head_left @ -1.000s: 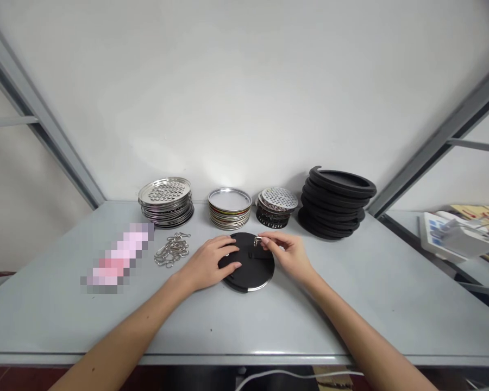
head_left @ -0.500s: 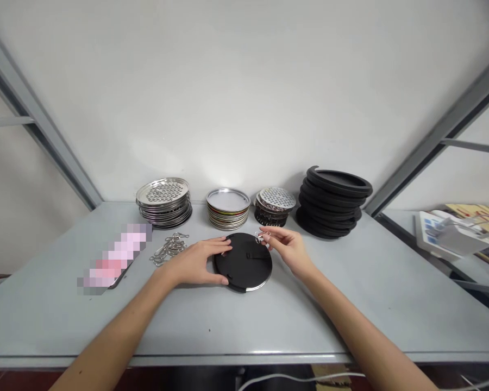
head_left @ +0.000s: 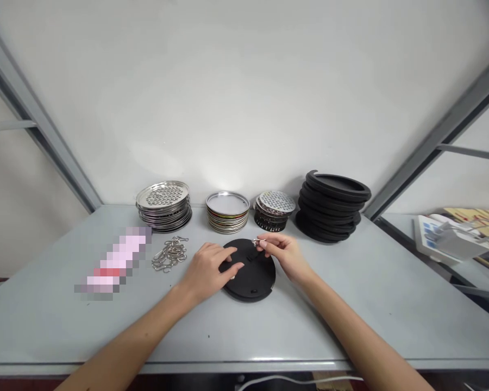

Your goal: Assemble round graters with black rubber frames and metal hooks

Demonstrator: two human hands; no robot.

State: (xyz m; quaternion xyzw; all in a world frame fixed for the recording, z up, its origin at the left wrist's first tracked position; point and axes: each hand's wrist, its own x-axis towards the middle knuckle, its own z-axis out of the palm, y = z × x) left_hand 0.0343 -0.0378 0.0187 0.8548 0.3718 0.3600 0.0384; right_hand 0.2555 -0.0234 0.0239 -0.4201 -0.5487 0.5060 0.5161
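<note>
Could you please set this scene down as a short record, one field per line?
Left hand: fingers spread, over the left side of the black disc
Right hand: pinching a small metal piece at the disc's far right part
Metal clips: loose pile, left of the disc
Back row, left to right: perforated metal plates, plain-topped plates, small perforated discs, black rimmed discs, all stacked
Pixelated item: left of the clips, details hidden
Surface: grey table
</note>
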